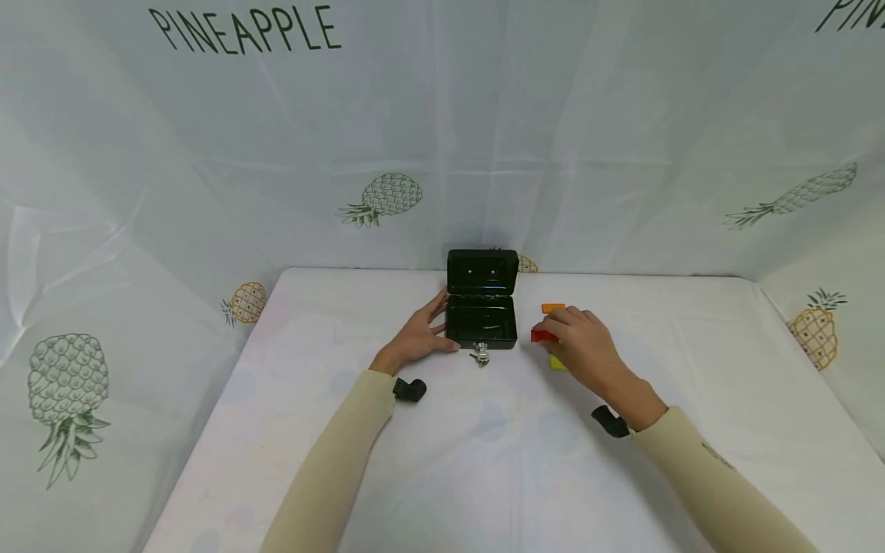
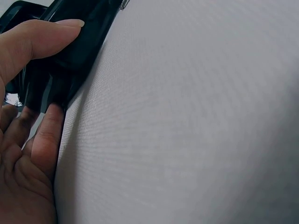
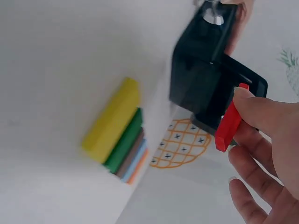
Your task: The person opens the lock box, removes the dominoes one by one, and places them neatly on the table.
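Note:
A small black lockable metal box (image 1: 482, 339) stands with its lid (image 1: 482, 273) raised. My left hand (image 1: 418, 336) rests against the box's left side with fingers extended, and its thumb lies at the front corner. Keys (image 1: 480, 356) hang from the lock at the box's front. To the right of the box, my right hand (image 1: 588, 349) pinches a red block (image 3: 229, 122) between thumb and fingers, lifted off the table. Below it in the right wrist view lie a yellow block (image 3: 112, 122) and a green block (image 3: 124, 141), side by side.
Brown (image 3: 130, 151), light blue (image 3: 134, 161) and orange (image 3: 138, 167) blocks continue the row past the green one. A white cloth covers the table (image 1: 470, 476). Behind it hangs a pineapple-print curtain (image 1: 484, 138).

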Demonstrator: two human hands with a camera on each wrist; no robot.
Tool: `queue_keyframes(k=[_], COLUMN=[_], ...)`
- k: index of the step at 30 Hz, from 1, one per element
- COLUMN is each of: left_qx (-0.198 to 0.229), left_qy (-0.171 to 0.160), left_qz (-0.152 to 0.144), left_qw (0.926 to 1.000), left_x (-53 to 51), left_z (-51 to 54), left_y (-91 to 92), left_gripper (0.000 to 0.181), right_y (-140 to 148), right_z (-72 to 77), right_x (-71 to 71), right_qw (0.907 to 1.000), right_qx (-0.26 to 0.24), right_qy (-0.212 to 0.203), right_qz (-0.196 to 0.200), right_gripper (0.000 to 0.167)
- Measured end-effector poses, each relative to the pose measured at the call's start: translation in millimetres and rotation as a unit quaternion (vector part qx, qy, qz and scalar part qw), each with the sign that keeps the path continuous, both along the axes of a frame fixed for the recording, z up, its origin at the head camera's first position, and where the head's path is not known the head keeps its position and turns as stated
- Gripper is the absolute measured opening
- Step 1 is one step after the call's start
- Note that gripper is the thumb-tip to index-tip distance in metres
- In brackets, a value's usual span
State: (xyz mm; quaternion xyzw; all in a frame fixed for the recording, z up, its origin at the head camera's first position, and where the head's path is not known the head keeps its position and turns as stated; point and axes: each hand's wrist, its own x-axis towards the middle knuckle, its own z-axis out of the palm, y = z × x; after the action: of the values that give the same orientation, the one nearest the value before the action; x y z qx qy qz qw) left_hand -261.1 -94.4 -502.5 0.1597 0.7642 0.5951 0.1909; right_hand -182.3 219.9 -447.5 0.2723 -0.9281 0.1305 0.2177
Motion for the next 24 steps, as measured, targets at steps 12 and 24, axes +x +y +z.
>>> queue_keyframes(k=[12, 24], left_qx=[-0.007, -0.013], left_qy=[-0.001, 0.005], left_qz=[0.001, -0.001], left_qw=[1.0000, 0.9999], left_x=[-0.1, -2.1], left_z=[-1.9, -2.8], left_y=[-0.8, 0.0], left_gripper=[0.120, 0.120], right_y=[19, 27], right_z=[-17.8, -23.8], right_x=[20.9, 35.6], right_qw=[0.9976, 0.9950], right_qx=[0.015, 0.016], right_qy=[-0.063, -0.096], right_qz=[-0.023, -0.022], right_gripper=[0.035, 0.027])
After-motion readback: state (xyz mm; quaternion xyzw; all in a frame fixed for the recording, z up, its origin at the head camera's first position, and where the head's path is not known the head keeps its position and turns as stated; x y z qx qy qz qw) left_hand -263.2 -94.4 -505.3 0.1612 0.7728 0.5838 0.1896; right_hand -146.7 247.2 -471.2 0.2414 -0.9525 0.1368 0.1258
